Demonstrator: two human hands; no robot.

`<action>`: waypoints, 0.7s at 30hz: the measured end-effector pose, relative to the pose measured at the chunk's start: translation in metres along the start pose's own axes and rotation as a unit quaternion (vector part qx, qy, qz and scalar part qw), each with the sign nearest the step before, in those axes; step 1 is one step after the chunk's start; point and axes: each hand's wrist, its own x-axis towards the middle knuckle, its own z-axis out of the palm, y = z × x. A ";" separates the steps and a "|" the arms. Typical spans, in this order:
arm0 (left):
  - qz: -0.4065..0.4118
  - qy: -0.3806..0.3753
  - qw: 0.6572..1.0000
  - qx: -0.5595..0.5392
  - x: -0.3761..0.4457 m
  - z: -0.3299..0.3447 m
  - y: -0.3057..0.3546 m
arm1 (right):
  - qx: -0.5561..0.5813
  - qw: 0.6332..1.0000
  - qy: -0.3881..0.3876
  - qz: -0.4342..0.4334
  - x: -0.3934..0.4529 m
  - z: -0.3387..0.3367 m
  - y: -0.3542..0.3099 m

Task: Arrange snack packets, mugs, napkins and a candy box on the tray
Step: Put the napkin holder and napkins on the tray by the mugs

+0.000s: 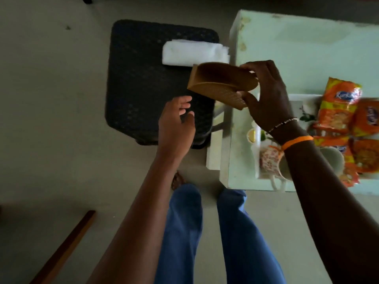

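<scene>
My right hand [266, 99] grips a brown box [221, 85], tilted, in the air between the black stool [139, 89] and the pale green table [307, 48]. My left hand [178, 121] hovers over the stool with relaxed fingers and holds nothing. A stack of white napkins [194, 54] lies on the stool's far side. On the table a white tray [258, 160] carries several orange snack packets [338, 107] and two mugs, a patterned one [270, 160] and a plain one [332, 158], partly hidden by my right forearm.
My legs in blue trousers [184, 232] stand on the grey floor below the stool and table. A wooden strip [67, 242] lies at the lower left. The table's far half shows only its bare surface.
</scene>
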 end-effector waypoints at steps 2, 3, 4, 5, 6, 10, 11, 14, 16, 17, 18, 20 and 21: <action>0.008 -0.026 1.000 -0.001 -0.005 0.022 0.006 | -0.015 1.000 -0.006 0.013 -0.018 -0.023 0.023; 0.011 -0.036 0.999 -0.004 -0.007 0.034 0.010 | -0.030 0.999 -0.014 0.021 -0.026 -0.035 0.035; 0.015 -0.046 0.999 -0.005 -0.009 0.047 0.013 | -0.043 0.998 -0.027 0.026 -0.033 -0.046 0.048; 0.018 -0.057 0.998 -0.004 -0.011 0.060 0.016 | -0.054 0.997 -0.044 0.030 -0.039 -0.056 0.061; 0.022 -0.069 0.997 -0.001 -0.014 0.070 0.018 | -0.062 0.995 -0.066 0.033 -0.044 -0.062 0.072; 0.034 -0.134 0.989 0.047 -0.023 0.117 0.024 | -0.110 0.984 -0.134 0.042 -0.057 -0.080 0.113; 0.035 -0.149 0.986 0.061 -0.025 0.126 0.023 | -0.123 0.981 -0.143 0.042 -0.058 -0.081 0.121; 0.031 -0.200 0.975 0.095 -0.030 0.152 0.021 | -0.123 0.977 -0.161 0.065 -0.061 -0.083 0.139; 0.028 -0.228 0.967 0.111 -0.034 0.163 0.020 | -0.105 0.975 -0.181 0.079 -0.062 -0.085 0.147; 0.025 -0.234 0.965 0.115 -0.036 0.169 0.020 | -0.099 0.973 -0.189 0.084 -0.062 -0.085 0.151; 0.020 -0.236 0.964 0.117 -0.037 0.173 0.020 | -0.101 0.972 -0.195 0.089 -0.063 -0.085 0.154; 0.011 -0.243 0.962 0.122 -0.039 0.182 0.021 | -0.109 0.970 -0.196 0.092 -0.066 -0.084 0.160; 0.010 -0.249 0.960 0.125 -0.040 0.186 0.021 | -0.108 0.971 -0.195 0.091 -0.067 -0.082 0.162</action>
